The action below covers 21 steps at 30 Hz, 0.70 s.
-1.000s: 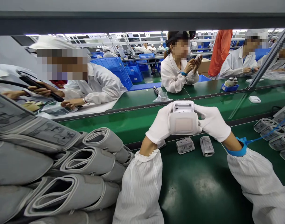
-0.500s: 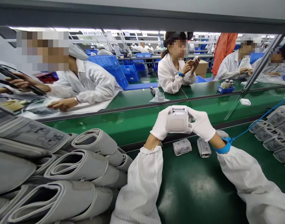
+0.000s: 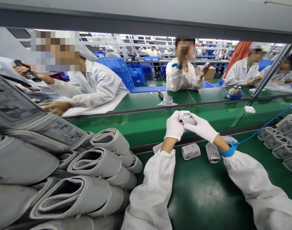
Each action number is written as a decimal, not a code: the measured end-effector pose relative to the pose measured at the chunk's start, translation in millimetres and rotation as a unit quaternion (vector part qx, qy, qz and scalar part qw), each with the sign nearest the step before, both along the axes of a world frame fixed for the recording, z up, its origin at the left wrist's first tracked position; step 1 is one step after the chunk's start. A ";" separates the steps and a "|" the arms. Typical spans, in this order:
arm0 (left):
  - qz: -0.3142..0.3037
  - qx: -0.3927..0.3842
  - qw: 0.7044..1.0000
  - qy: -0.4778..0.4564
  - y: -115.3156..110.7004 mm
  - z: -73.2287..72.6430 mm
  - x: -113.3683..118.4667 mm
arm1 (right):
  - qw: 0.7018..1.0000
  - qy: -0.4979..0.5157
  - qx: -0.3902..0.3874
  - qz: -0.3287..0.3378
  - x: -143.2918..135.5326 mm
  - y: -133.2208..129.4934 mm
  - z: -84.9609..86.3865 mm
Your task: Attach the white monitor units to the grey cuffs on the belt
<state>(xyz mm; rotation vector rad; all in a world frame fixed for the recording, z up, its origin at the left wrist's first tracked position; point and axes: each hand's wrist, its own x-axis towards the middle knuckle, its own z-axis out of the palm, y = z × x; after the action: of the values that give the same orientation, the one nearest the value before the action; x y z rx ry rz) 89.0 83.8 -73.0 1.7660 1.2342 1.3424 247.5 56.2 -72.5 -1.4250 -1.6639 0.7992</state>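
In front of me, above the far edge of the bench, I hold a wrist blood pressure monitor, a small white unit with a grey cuff around it. My left hand, in a white glove, is closed on its left side. My gloved right hand grips the cuff from the right, thumb and fingers pressed against it. Below the hands, a rolled grey cuff with printed drawings and a second rolled cuff lie on the green bench. Another lies partly behind my right wrist.
Large rolled grey cuffs are piled high at my left. Rows of smaller rolled cuffs stand at the right. A blue cord runs from my right wristband. Beyond the green belt, which carries a white unit, co-workers sit.
The monitor has tipped and turned in my hands, so less of the cuff's broad face shows. My right fingers have shifted onto the cuff. The view has swung slightly left.
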 end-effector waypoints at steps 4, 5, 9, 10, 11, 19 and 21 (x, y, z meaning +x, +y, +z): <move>0.013 -0.039 0.997 0.066 5.7 -14.2 3.9 | 0.996 -0.083 -0.027 -0.011 -16.3 20.9 -4.4; 0.015 -0.057 0.995 0.080 9.2 -17.2 2.4 | 0.994 -0.098 -0.035 -0.017 -18.0 33.1 -6.2; 0.037 -0.150 0.975 0.162 20.5 -21.9 -11.2 | 0.984 -0.157 -0.047 -0.075 -15.6 99.4 -13.6; 0.036 -0.168 0.968 0.184 21.1 -21.2 -14.9 | 0.980 -0.166 -0.047 -0.094 -14.3 116.5 -16.3; 0.027 -0.180 0.962 0.205 20.5 -19.8 -17.9 | 0.978 -0.173 -0.046 -0.111 -13.4 132.3 -19.8; -0.164 -0.174 0.915 0.326 -7.2 5.1 -13.4 | 0.960 -0.223 -0.058 -0.159 2.9 199.3 -57.3; -0.188 -0.167 0.904 0.346 -15.0 13.0 -10.5 | 0.951 -0.242 -0.055 -0.184 28.2 206.3 -54.8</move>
<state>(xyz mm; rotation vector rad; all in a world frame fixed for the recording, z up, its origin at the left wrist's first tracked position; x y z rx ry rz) 78.5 68.8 -60.1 2.1440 1.2698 0.2447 275.7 262.5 -127.3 -2.0566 -1.6344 0.3482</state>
